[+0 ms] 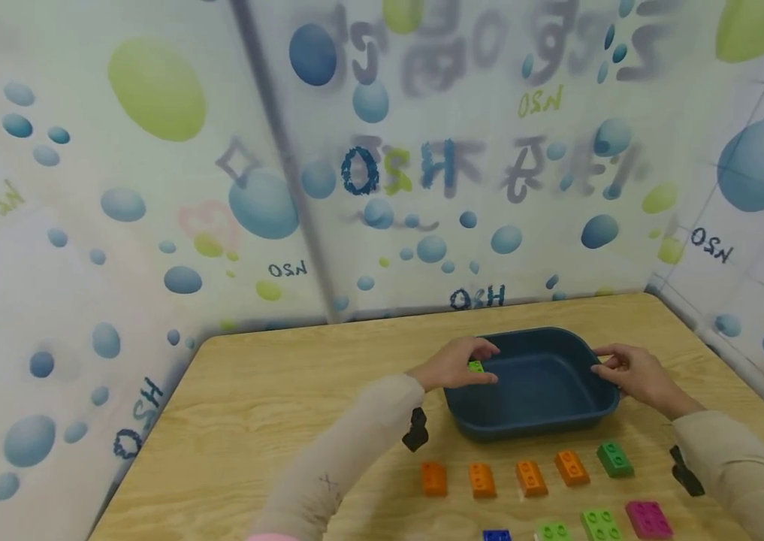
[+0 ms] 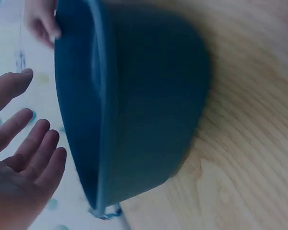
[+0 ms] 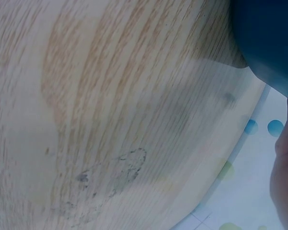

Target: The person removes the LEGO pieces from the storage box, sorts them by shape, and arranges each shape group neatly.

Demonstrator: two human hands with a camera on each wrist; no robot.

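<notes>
A dark blue basin (image 1: 537, 379) stands on the table, its near outer wall (image 2: 153, 96) filling the middle of the left wrist view. My left hand (image 1: 457, 366) is over its left rim, thumb and fingers spread apart; the left wrist view shows the palm (image 2: 19, 163) bare. A small lime-green toy brick (image 1: 475, 367) shows between the thumb and fingers in the head view, partly covered by the hand. My right hand (image 1: 635, 374) pinches the basin's right rim, and only an edge of that hand (image 3: 285, 167) enters the right wrist view.
In front of the basin lie orange bricks (image 1: 481, 479) in a row with a dark green brick (image 1: 615, 459). Nearer still are a magenta brick (image 1: 649, 519), light green bricks (image 1: 601, 524) and a blue brick (image 1: 496, 535). A bubble-patterned wall (image 1: 382, 248) rises behind the wooden table (image 1: 273, 406).
</notes>
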